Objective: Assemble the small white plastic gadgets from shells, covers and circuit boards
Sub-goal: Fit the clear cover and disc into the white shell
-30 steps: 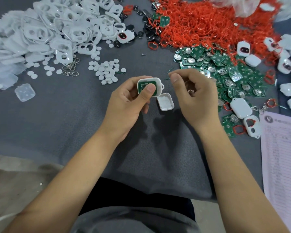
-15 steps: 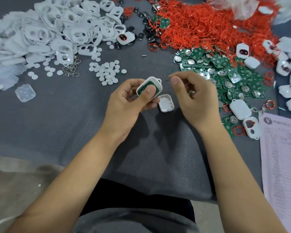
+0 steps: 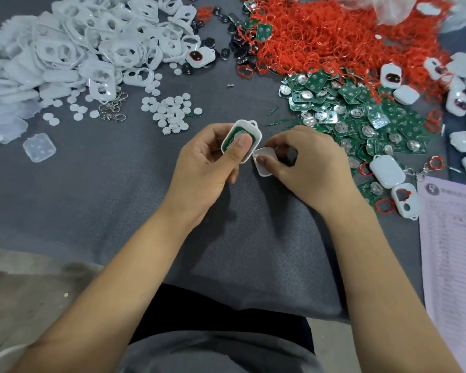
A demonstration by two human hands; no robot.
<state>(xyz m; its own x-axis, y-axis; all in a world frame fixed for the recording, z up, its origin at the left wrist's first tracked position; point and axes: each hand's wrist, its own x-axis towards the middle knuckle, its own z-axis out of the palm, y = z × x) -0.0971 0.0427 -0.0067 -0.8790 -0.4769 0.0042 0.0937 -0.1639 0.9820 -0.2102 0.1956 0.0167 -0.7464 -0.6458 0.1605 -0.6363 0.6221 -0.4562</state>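
The shell (image 3: pixel 241 141), board uppermost, is gripped by the left hand (image 3: pixel 207 168); the cover (image 3: pixel 264 160) is pinched by the right hand (image 3: pixel 307 168) mid-worktop (image 3: pixel 119 200), presumably for fitting.

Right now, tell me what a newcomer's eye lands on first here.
First, the heap of red rings at top right, with green circuit boards spilling below it. At top left lies a pile of white covers. In the centre, the left hand holds a white shell with a board inside, while the right hand pinches a small white cover.
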